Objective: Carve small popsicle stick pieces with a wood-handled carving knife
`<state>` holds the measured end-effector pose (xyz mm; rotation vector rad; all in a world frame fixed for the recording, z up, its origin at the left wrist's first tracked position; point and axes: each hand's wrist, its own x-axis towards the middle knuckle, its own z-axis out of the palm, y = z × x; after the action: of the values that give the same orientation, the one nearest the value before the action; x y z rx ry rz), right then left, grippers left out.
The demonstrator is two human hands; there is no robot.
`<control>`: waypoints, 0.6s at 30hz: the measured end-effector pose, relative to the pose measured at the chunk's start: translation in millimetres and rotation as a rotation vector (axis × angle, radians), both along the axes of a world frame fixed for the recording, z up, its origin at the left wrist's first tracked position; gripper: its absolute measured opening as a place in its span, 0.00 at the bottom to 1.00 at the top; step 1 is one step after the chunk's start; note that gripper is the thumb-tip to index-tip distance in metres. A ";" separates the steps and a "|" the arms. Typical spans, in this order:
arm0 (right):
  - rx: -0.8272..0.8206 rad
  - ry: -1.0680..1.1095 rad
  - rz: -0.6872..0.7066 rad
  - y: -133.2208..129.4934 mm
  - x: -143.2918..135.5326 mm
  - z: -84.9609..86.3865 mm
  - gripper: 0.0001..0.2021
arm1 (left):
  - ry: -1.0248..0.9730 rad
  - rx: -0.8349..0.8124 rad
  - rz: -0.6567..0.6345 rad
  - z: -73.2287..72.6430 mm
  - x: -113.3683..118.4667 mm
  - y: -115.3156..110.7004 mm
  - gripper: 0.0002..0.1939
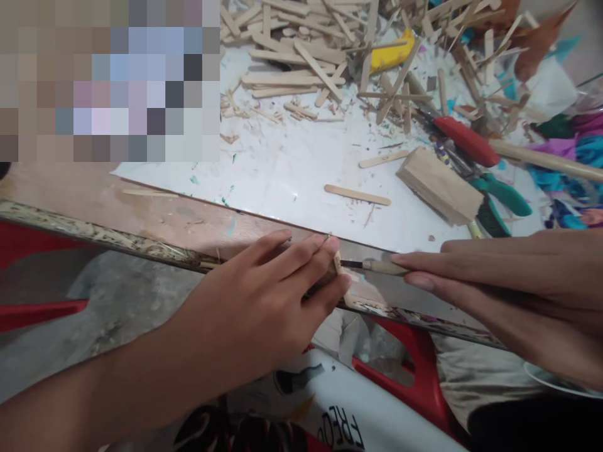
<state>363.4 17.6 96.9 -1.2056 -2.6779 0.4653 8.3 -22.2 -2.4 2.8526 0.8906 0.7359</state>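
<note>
Near the front edge of the table, my left hand (277,285) presses down on a small wooden craft stick (340,267), with its fingertips on the stick; most of the stick is hidden by the fingers. From the right, my right hand (499,276) pinches the pale handle of a slim carving tool (384,268) between thumb and fingers. The tool's dark metal tip points left and meets the craft stick beside my left fingertips. Whether it cuts into the wood, I cannot tell.
A white board (273,169) covers much of the table, with a heap of craft sticks (296,56) at the back. A wooden block (440,185), a red-handled tool (464,139) and green-handled pliers or scissors (506,194) lie right. Red chairs (419,364) stand below the table edge.
</note>
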 end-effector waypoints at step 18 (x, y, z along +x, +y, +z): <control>-0.093 0.101 0.072 14.7 3.1 -11.4 0.14 | 0.001 0.016 0.001 -2.0 0.9 -1.2 0.21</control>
<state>366.6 32.3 85.4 -1.0812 -2.6470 0.6503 9.2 -23.4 -4.5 2.8671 0.8897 0.7448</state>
